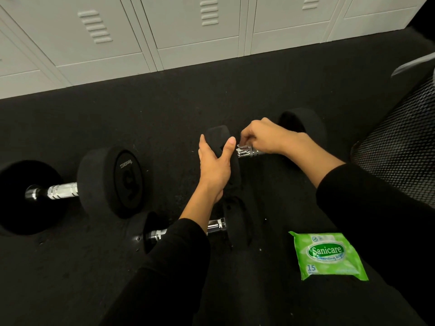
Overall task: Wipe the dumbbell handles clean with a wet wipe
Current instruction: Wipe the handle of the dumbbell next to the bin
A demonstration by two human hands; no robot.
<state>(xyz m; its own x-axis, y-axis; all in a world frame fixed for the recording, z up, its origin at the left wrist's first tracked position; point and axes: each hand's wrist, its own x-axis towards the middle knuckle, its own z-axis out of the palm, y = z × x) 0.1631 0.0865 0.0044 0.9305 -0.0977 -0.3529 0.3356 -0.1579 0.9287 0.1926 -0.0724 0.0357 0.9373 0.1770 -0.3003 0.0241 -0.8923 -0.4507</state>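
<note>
Left grip (215,165) grasping the near black head of the far dumbbell (221,135), thumb on one side of the head and fingers on the other; right grip (263,137) clenched on a small white wet wipe (241,146), fingers curled down, pinching it onto the chrome handle (249,152) just right of the left grip's thumb; most of the wipe is hidden under the fingers. The dumbbell's other head shows beyond the right grip's wrist; the dumbbell lies on the black floor (164,109).

Surroundings: a large dumbbell (113,182) lies well to the left of the left grip, handle bare; a near dumbbell (215,225) lies below the left grip, its handle crossed and partly hidden by the left forearm's black sleeve; a green wipe pack (327,255) lies flat on the floor below the right grip, beside the right sleeve; a dark mesh object (404,149) stands to the right of the right grip; pale lockers (188,31) line the far edge of the floor, beyond both grips.
</note>
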